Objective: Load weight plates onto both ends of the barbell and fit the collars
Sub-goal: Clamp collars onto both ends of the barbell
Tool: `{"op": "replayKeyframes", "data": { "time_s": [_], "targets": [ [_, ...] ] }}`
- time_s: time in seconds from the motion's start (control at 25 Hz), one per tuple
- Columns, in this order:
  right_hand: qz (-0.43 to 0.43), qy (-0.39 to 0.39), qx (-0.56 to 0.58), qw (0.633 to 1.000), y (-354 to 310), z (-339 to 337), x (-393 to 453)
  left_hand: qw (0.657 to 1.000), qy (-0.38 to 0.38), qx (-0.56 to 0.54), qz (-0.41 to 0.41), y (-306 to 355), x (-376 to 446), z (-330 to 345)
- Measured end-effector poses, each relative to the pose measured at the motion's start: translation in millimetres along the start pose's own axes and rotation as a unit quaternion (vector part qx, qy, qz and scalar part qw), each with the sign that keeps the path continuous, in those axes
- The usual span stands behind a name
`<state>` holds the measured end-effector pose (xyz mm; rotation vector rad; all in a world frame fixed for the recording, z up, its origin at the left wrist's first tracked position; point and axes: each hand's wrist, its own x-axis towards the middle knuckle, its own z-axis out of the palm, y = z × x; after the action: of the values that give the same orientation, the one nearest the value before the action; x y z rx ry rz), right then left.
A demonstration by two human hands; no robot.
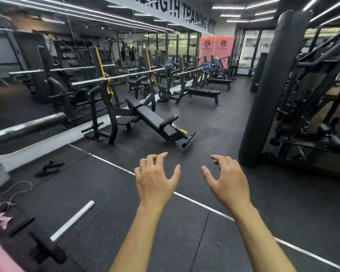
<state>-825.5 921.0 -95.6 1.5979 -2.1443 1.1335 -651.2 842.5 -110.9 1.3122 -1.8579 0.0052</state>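
Observation:
My left hand (156,178) and my right hand (227,180) are stretched out side by side over the black rubber floor, fingers loosely curled, holding nothing. A bare barbell sleeve (72,220) lies on the floor at the lower left, its chrome end pointing toward my hands. A thick bar end (29,125) juts in from the left edge at about chest height. On a bench rack ahead rests an empty barbell (114,77). A black weight plate (164,94) leans against a rack farther back. Blue plates (206,67) sit on a distant bar. No collar is visible.
An incline bench (155,119) stands ahead left, flat benches (202,91) behind it. A black punching bag (271,91) hangs to the right, next to a machine frame (312,114). Sandals (49,169) and a cable (16,190) lie on the left mat. Mirrors line the left wall.

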Motion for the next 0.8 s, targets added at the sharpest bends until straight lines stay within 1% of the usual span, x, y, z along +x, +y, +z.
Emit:
{"op": "replayKeyframes", "data": {
  "time_s": [0.12,0.32,0.48,0.6,0.8],
  "targets": [
    [-0.018,-0.014,0.005,1.0,14.8,55.9,59.2,1.0,0.003,0.019,-0.014,-20.2,49.8,45.5],
    [-0.032,-0.038,0.026,0.998,41.4,140.4,170.8,0.998,-0.013,0.053,-0.028,-42.4,148.2,119.0],
    [-0.068,-0.053,0.055,0.995,36.4,210.2,265.5,0.995,0.032,0.083,-0.049,-70.1,240.9,163.1],
    [-0.086,-0.067,0.067,0.992,28.7,255.0,309.2,0.991,0.054,0.102,-0.067,-96.4,283.1,183.7],
    [-0.094,-0.094,0.087,0.987,15.3,333.9,370.4,0.988,0.047,0.11,-0.101,-156.1,344.6,228.8]
  ]
}}
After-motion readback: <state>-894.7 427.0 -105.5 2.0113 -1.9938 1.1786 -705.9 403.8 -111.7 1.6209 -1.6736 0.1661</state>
